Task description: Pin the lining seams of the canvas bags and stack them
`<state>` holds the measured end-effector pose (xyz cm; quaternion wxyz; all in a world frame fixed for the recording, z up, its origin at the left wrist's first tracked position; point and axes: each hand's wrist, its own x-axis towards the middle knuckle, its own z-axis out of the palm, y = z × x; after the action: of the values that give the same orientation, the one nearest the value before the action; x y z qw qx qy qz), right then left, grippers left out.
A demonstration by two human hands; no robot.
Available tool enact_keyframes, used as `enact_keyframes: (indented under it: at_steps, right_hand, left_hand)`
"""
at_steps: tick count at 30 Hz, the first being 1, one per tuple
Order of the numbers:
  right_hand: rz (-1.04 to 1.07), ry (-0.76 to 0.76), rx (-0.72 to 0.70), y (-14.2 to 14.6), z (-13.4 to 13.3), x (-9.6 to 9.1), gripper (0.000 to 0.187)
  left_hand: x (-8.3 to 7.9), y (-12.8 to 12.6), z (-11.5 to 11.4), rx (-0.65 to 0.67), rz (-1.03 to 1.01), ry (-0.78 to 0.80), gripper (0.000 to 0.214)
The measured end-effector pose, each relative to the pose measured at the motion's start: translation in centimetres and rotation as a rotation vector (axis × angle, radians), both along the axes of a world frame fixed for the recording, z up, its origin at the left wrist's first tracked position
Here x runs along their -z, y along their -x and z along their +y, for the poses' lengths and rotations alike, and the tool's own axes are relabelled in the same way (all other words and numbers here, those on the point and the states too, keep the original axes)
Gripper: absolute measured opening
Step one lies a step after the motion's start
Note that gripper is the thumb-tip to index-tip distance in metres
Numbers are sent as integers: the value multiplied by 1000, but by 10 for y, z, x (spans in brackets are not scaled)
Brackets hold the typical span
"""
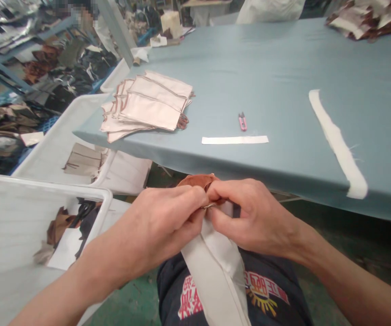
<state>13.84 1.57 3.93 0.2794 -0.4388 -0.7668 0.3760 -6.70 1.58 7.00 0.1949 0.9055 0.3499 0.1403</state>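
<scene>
A cream fabric piece [212, 276] with a brown part at its far end hangs over my lap, in front of the table edge. My left hand [173, 217] is closed, its thumb and fingers pinching the fabric's upper end. My right hand [249, 215] pinches the same end from the other side, and the fingertips of both hands nearly meet. The brown part [197, 180] shows just beyond my fingers. What exactly lies between the fingertips is mostly hidden.
On the blue-covered table [266, 81] lie a stack of cream fabric pieces [151, 102], pink thread snips [242, 121], a short white strip [235, 140] and a longer frayed strip [338, 140]. White bins [107, 192] stand at left. More brown-and-cream pieces [368, 20] lie far right.
</scene>
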Motion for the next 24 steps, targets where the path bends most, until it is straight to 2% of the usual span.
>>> enact_keyframes:
  at_steps: [3, 8, 12, 14, 17, 24]
  right_hand:
    - [71, 71, 14, -1, 0, 3, 8]
    - [192, 168, 51, 1, -6, 10, 7]
    - [233, 209, 37, 0, -10, 10, 5]
    - [240, 308, 0, -2, -9, 7, 4]
    - [256, 478, -60, -8, -3, 0, 13]
    - [213, 341, -319, -16, 20, -6, 29]
  left_hand:
    - [6, 2, -9, 22, 44, -115, 19]
    - [12, 9, -14, 94, -25, -205, 16]
    - [18, 15, -13, 156, 48, -256, 23]
    - [22, 17, -12, 154, 84, -284, 28]
    - [26, 17, -12, 153, 59, -321, 35]
    - [27, 15, -11, 144, -36, -343, 30]
